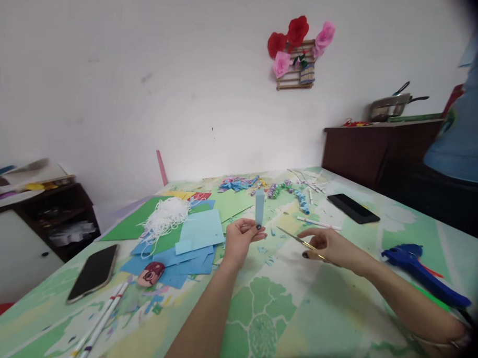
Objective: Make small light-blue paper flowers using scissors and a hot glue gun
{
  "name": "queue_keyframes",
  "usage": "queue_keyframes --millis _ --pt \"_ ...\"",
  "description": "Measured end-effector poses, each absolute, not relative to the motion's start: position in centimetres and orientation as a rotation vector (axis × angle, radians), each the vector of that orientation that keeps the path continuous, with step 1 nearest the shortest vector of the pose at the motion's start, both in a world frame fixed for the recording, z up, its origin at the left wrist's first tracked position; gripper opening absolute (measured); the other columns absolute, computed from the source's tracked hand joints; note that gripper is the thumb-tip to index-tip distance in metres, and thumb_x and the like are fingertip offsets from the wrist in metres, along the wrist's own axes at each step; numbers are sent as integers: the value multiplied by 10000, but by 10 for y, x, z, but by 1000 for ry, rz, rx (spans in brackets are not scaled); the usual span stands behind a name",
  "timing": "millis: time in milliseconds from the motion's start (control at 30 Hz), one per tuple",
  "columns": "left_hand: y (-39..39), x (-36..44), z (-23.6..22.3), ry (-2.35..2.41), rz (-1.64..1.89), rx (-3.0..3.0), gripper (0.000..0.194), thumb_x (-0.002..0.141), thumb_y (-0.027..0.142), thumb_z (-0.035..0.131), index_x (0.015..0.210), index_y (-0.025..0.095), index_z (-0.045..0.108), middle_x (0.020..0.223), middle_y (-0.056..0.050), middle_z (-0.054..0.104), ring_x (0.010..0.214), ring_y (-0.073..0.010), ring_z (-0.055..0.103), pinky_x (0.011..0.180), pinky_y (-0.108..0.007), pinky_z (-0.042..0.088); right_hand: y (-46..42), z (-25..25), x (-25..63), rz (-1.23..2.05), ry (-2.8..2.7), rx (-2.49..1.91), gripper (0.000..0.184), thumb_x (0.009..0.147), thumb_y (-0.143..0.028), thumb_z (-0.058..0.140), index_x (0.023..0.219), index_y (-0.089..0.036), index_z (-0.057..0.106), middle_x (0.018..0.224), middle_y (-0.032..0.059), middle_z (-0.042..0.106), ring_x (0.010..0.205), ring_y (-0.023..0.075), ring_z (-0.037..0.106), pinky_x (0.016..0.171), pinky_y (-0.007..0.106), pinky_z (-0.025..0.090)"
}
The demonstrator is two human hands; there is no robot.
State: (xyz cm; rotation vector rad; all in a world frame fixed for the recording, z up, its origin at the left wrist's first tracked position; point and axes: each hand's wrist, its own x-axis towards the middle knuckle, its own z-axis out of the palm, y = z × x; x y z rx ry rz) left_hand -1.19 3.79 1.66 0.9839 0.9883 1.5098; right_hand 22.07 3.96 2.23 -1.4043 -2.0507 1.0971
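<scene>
My left hand [241, 239] pinches a small light-blue paper strip [259, 206] and holds it upright above the table. My right hand [329, 246], just to the right, is closed round the handles of a pair of scissors [295, 238] whose blades point left toward the strip without touching it. Small blue paper scraps [266, 254] lie on the tablecloth under both hands. Sheets of blue paper [198, 235] are stacked to the left of my left hand.
Green paper [143, 220] with a white string tangle [165, 218], a phone [94, 272] and white sticks [101, 320] lie left. A black phone [353, 208], curled paper bits [278, 190] and a blue glue gun [420, 269] lie right. A person's blue garment [464, 124] is at far right.
</scene>
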Motion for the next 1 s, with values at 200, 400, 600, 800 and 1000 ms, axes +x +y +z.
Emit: queue_keyframes --millis 200,400,600,800,1000 --pt "36 -13 17 952 1467 1035 265 561 220 735 755 89 611 660 -82 676 622 -169 645 666 -293 524 43 28 191 935 -2008 -1088 376 691 -444 582 919 -145 587 621 -17 455 561 105 409 493 218 302" --pt "36 -13 17 940 1426 1067 194 563 167 699 713 97 597 601 -26 621 521 -96 574 566 -226 454 45 13 182 1020 -2043 -1063 347 658 -479 596 675 -132 607 473 -46 358 460 79 331 435 208 247" --pt "34 -10 13 903 1374 1193 265 582 114 646 786 162 484 578 26 574 504 -89 537 522 -212 395 38 11 184 1190 -2010 -1014 397 661 -507 589 694 -114 636 392 -53 340 391 65 288 399 213 220" --pt "33 -6 11 894 1332 1302 281 589 93 616 820 173 477 577 30 562 536 -102 534 521 -213 385 33 14 185 1312 -1964 -1056 428 659 -512 599 758 -99 648 394 -55 351 361 58 281 374 212 208" --pt "33 -3 13 889 1337 1298 283 571 88 615 814 169 496 588 21 573 541 -100 524 536 -220 399 28 18 185 1349 -1926 -1015 367 696 -473 586 727 -109 626 397 -60 335 358 52 262 375 211 189"
